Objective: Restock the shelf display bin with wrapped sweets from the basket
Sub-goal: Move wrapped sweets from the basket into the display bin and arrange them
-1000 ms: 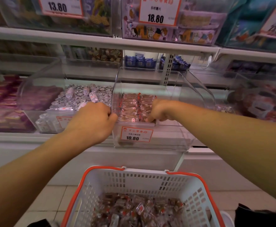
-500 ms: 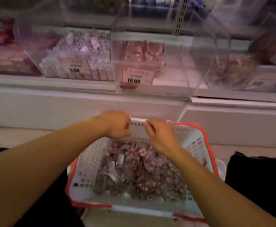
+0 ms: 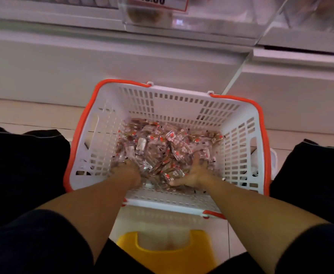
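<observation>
A white basket with an orange rim stands on the floor in front of me, its bottom covered with several wrapped sweets in clear and red wrappers. Both my hands are down in the pile at its near side. My left hand curls its fingers down into the sweets, the fingertips buried. My right hand lies spread, thumb out to the left, fingers pushed in among the sweets. A small heap sits between the two hands. Only the bottom front of the clear display bin and its price tag shows at the top edge.
The white shelf base runs across behind the basket. My knees in dark clothing flank the basket on both sides. A yellow stool is under me at the bottom. Pale floor tiles lie to the left.
Both hands left the display bin, came down past the basket's far rim and now sit in the sweets. The view has tilted down from the shelf to the basket.
</observation>
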A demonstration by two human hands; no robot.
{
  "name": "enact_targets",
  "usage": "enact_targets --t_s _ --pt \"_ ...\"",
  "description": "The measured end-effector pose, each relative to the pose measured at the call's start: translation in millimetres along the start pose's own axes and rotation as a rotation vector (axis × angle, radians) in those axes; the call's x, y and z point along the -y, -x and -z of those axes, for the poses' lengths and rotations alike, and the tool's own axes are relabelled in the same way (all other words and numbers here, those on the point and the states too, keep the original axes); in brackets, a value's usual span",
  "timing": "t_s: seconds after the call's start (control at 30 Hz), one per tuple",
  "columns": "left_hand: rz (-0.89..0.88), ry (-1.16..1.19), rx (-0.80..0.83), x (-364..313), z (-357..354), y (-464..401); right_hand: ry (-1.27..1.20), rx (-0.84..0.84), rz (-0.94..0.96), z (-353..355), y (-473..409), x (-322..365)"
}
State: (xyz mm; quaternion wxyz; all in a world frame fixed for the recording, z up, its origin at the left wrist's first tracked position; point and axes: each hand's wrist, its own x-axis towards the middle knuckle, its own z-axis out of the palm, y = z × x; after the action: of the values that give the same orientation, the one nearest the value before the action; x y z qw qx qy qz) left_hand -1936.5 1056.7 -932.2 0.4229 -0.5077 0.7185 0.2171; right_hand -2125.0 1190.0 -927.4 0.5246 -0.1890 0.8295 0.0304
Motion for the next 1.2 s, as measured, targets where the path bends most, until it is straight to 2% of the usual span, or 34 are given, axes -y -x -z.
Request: enact_targets --t_s 0.07,0.13,0.2,0.33,0.47,0.53,0.67,0.93,1.03,1.1,1.2 --pt "-0.019 0.132 -0.010 -3.4 4.1 -2.4 -0.009 -0.022 0.048 -5.2 0.3 7.5" --pt "-0.009 0.401 -0.017 -8.2 9.4 -7.5 -0.028 -0.116 0.084 -7.9 -6.9 14.5" --pt "-0.024 0.501 -0.037 -11.4 8.0 -13.3 0.016 -0.221 0.152 -11.1 -10.4 19.9" --pt "-0.096 0.423 -0.049 -13.1 4.4 -15.0 -0.006 -0.277 0.252 -10.5 -12.8 23.5" --pt "-0.180 0.401 0.077 -9.8 1.3 -11.2 0.057 -0.076 0.157 -13.9 -9.4 27.4" --pt "-0.207 0.244 0.120 -7.9 -0.2 -9.2 0.106 -0.144 0.177 -19.2 -7.7 27.3" --pt "-0.265 0.169 -0.011 -5.1 3.7 -9.7 0.053 -0.348 0.287 -16.8 -7.4 15.7" --pt "-0.344 0.022 0.031 -9.4 3.0 0.9 -0.238 -0.231 0.277 12.4 -6.6 15.3" --pt "-0.387 0.040 -0.010 -9.5 1.6 0.9 -0.473 -0.189 0.244 15.2 -2.2 15.9" --pt "-0.389 0.018 0.011 -9.3 1.8 2.3 -0.686 -0.118 0.194 19.8 1.6 17.6" --pt "-0.373 0.078 0.098 -10.4 2.4 2.4 -0.865 0.099 0.139 31.3 3.9 17.0"
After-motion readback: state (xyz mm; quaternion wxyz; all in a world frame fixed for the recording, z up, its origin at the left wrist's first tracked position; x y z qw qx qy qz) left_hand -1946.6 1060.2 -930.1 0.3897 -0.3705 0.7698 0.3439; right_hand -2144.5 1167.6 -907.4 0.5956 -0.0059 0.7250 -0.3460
